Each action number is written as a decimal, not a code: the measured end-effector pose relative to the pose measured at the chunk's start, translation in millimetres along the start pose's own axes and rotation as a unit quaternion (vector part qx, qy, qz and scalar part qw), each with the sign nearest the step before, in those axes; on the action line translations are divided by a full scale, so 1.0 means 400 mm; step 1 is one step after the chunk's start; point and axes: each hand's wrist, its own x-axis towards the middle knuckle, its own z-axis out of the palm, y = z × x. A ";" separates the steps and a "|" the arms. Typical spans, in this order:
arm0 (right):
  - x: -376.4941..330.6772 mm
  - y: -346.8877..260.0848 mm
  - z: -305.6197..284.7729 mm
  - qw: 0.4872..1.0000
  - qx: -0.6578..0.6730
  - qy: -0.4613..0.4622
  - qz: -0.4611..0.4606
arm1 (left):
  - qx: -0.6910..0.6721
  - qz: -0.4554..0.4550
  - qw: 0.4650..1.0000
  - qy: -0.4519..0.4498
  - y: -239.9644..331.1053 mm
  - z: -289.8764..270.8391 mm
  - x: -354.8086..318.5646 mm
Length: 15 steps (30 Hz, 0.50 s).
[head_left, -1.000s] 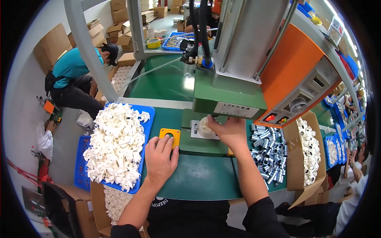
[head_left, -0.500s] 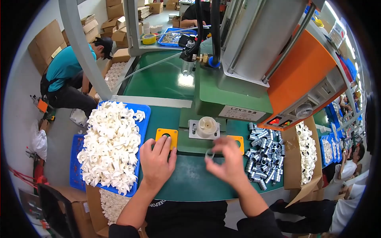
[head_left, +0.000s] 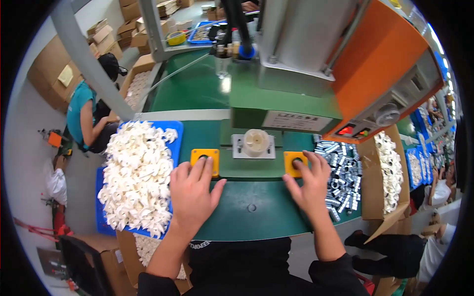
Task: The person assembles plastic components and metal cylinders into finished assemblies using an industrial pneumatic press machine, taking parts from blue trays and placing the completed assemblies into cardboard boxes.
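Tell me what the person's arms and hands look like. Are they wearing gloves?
No gloves: the left hand and the right hand are bare, with no rings or watch showing. The forearms are bare too, and dark sleeves are pushed up near the elbows.

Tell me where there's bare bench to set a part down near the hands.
Bare green bench lies between the left hand and right hand, in front of the white part on its fixture. Crowded: the blue tray heaped with white plastic parts on the left, the metal fittings on the right. Fingers cover both yellow button pads.
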 end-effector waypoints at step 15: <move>-0.014 0.062 0.062 0.985 0.160 0.030 0.054 | -0.099 0.015 0.978 -0.181 -0.298 -0.053 0.190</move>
